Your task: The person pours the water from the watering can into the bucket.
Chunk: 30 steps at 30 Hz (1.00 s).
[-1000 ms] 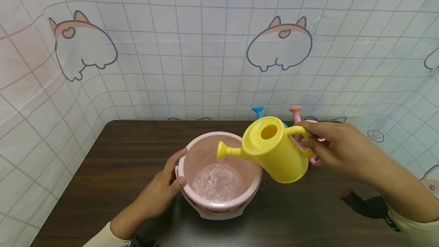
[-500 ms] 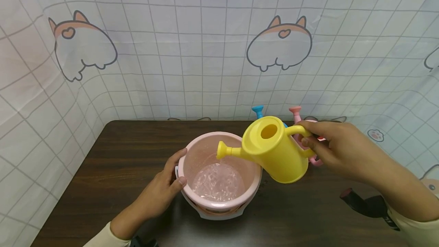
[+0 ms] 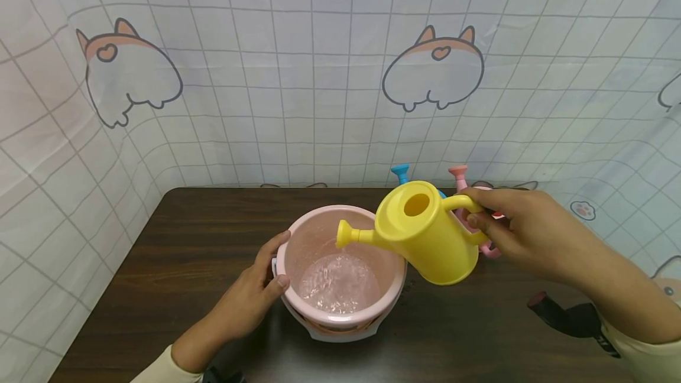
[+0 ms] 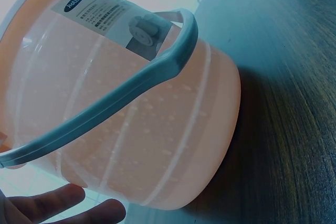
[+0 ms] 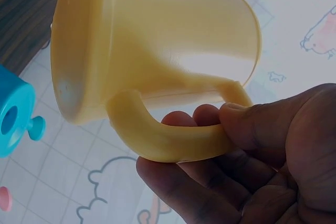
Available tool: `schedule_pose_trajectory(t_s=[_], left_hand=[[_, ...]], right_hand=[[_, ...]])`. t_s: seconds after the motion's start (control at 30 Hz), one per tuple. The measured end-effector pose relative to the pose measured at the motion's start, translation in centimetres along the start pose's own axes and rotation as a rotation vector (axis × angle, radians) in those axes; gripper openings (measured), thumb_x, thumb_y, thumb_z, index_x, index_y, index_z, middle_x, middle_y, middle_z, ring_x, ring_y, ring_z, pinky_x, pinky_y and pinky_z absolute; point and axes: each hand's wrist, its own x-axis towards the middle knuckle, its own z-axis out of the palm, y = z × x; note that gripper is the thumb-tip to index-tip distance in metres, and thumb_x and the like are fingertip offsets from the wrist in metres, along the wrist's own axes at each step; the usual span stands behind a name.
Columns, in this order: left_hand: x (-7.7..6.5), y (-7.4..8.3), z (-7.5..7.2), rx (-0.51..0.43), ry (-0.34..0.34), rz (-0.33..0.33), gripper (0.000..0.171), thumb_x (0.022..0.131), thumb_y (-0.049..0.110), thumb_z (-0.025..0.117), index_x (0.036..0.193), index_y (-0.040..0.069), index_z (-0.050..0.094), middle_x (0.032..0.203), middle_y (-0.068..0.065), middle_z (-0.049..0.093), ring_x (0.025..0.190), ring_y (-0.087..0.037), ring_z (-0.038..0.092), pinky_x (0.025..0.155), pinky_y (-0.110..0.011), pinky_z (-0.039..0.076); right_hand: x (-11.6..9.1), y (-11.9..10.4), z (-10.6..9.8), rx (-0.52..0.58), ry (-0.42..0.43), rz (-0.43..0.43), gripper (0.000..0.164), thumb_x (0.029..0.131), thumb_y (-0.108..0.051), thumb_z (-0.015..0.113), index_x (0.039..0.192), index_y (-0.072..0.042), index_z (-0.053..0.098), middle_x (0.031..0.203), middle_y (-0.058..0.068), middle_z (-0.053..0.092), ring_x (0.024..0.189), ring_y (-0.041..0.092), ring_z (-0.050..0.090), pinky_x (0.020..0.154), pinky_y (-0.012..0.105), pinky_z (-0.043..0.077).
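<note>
My right hand (image 3: 511, 217) grips the handle of a yellow watering can (image 3: 441, 250), seen close up in the right wrist view. The can tips left, its spout over a pink bucket (image 3: 340, 317). Thin water trickles faintly from the spout head, and rippling water (image 3: 337, 285) covers the bucket's bottom. At the bucket's left side my left hand (image 3: 247, 297) holds the rim, thumb toward the front and fingers farther back. The left wrist view shows the bucket's grey-blue handle (image 4: 121, 95) hanging down and a printed label (image 4: 105, 17) on its wall, with two fingers beside it.
A blue watering can (image 3: 400, 172) and a pink watering can (image 3: 459, 174) stand behind the yellow one at the back right, mostly hidden. The dark wooden table (image 3: 186, 259) ends at a checked curtain (image 3: 330, 87) with cartoon animals.
Both hands, the bucket and the tilted watering can stay in place. Only the water's surface keeps shifting and rippling.
</note>
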Motion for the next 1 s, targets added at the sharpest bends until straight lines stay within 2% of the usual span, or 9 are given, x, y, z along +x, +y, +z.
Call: schedule_pose_trajectory(t_s=[0.57,1.0], left_hand=[[-0.04,0.21,-0.03,-0.001,0.001,-0.016,0.064,0.108,0.036,0.05,0.162,0.029,0.018,0.119,-0.005,0.069,0.104,-0.013,0.066,0.086,-0.043,0.053],[-0.07,0.19,-0.07,0.014,0.0,0.001,0.062,0.109,0.039,0.047,0.162,0.028,0.018,0.117,-0.005,0.069,0.104,-0.014,0.065,0.086,-0.044,0.052]], right_hand=[[0.06,0.01,-0.03,0.01,0.002,-0.01,0.032,0.09,0.006,0.073,0.113,-0.016,0.072,0.089,-0.009,0.065,0.067,0.002,0.061,0.054,0.018,0.051],[0.07,0.09,-0.02,0.004,0.002,-0.011,0.032,0.09,0.005,0.074,0.113,-0.017,0.072,0.09,-0.009,0.065,0.07,0.005,0.063,0.055,0.017,0.051]])
